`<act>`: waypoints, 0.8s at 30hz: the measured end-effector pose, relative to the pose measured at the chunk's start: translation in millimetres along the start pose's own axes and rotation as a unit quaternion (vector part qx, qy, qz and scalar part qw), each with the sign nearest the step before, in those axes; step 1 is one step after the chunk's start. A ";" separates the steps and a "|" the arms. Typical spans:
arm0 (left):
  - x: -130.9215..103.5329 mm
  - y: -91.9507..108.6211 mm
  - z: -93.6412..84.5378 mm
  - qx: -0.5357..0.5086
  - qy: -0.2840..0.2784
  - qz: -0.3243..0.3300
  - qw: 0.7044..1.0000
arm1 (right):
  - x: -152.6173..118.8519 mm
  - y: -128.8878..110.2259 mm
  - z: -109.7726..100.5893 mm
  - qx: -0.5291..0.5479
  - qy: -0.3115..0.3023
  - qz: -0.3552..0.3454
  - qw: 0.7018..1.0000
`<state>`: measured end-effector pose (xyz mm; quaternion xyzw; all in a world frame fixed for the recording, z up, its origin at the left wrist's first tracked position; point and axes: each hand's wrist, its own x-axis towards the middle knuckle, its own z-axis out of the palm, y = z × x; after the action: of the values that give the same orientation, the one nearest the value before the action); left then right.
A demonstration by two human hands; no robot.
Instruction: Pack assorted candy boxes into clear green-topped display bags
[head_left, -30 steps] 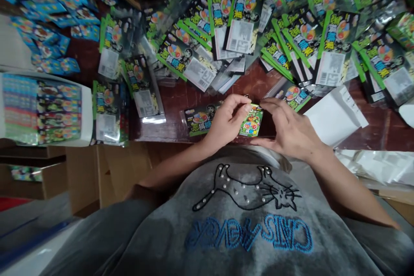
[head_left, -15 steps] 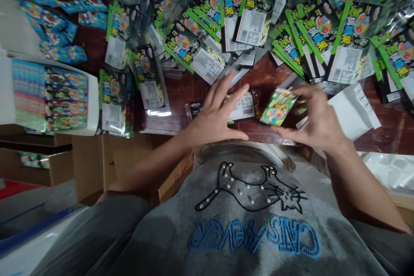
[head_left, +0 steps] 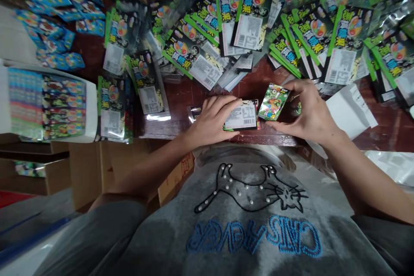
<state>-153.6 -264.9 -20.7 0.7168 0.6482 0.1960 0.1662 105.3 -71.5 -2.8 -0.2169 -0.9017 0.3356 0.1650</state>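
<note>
Between the thumb and fingers of my right hand (head_left: 315, 114) is a small green, brightly printed box (head_left: 274, 102), tilted just above the dark red table (head_left: 181, 95). To its left lies a black packet (head_left: 244, 115) with a white barcode label, in a clear sleeve, close to the table's near edge. My left hand (head_left: 211, 118) is closed over the left part of this packet, fingers at its far side and thumb at its near side. The small box's left edge is close to the packet's right end; I cannot tell whether they touch.
Several black and green packets (head_left: 254, 13) lie in overlapping piles across the back. Small blue packs (head_left: 54, 30) are heaped at the far left. Below them stands a white box (head_left: 92, 108) of packed goods. Right of my right hand lies a folded white carton (head_left: 352, 108).
My left hand has come down and closed over the black packet; before, its fingers were spread above it. My right hand has brought the small green box slightly left and turned it more upright.
</note>
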 end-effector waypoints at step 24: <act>14.9 3.0 -7.2 -0.031 0.001 0.040 0.999 | 9.9 7.4 -4.4 0.055 -0.084 -0.110 0.989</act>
<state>-153.4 -250.4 -11.9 0.7368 0.6124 0.2230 0.1797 100.9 -59.2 -3.1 -0.0776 -0.9110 0.3815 0.1361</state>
